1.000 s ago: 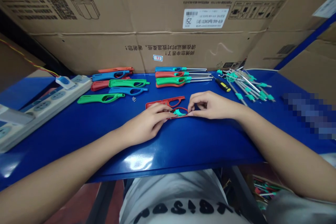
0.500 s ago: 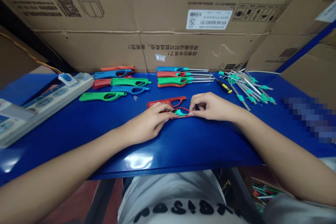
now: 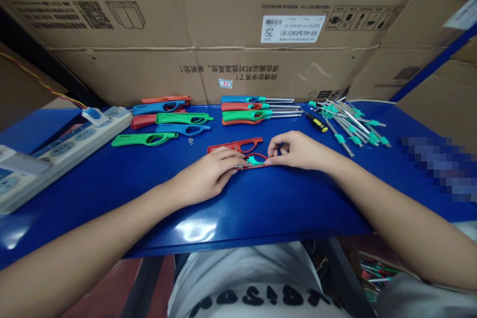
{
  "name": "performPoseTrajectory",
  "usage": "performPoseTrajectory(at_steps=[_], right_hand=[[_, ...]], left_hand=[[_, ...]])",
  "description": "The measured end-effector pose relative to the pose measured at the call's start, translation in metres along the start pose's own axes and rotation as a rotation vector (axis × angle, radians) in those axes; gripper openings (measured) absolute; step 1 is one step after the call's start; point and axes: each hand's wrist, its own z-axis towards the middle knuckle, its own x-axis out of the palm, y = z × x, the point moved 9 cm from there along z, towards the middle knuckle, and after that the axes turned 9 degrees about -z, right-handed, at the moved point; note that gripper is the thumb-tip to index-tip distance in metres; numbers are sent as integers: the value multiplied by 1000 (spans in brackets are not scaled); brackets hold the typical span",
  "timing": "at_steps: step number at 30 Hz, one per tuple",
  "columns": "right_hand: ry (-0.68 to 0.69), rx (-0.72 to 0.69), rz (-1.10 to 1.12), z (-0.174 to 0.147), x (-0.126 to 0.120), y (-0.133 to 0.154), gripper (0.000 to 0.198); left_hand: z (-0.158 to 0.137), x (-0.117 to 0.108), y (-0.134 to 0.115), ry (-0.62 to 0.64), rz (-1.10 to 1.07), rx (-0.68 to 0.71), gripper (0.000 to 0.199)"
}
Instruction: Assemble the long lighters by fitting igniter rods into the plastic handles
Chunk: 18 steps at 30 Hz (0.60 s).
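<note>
A red lighter shell half (image 3: 259,161) lies on the blue table (image 3: 261,203) with a teal trigger piece (image 3: 254,160) seated in its loop. My left hand (image 3: 208,174) presses down on the shell's left part. The fingertips of my right hand (image 3: 298,150) pinch its right end beside the teal piece. Just behind them lies a second red shell half (image 3: 234,145), untouched.
Red, blue and green empty shells (image 3: 167,119) lie at back left, and assembled lighters with metal tubes (image 3: 257,108) at back centre. A yellow-handled screwdriver (image 3: 316,121) and a pile of teal-tipped metal tubes (image 3: 350,121) sit at back right. A white power strip (image 3: 55,151) runs along the left. Cardboard boxes (image 3: 238,25) wall the back.
Both hands stay on the red shell half with only small finger shifts. The view has moved slightly.
</note>
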Motion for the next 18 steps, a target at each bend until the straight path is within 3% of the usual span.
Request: performPoseTrajectory(at_steps=[4,7,10,13,18], right_hand=[[-105,-12,68,3,-8,-4,29],[-260,-215,-84,0,-18,12,24],[-262,-393,-250,-5,-9,27,35],[-222,-362,-353,-3,0,24,37],[-226,-244,-375,0,-9,8,12]], left_hand=[[2,-4,-1,-36,-23,-7,25],[1,-4,0,-61,-27,-27,25],[1,-2,-2,-62,-35,-16,29],[1,-3,-6,-63,-26,4,31],[2,-13,-5,-119,18,-18,31]])
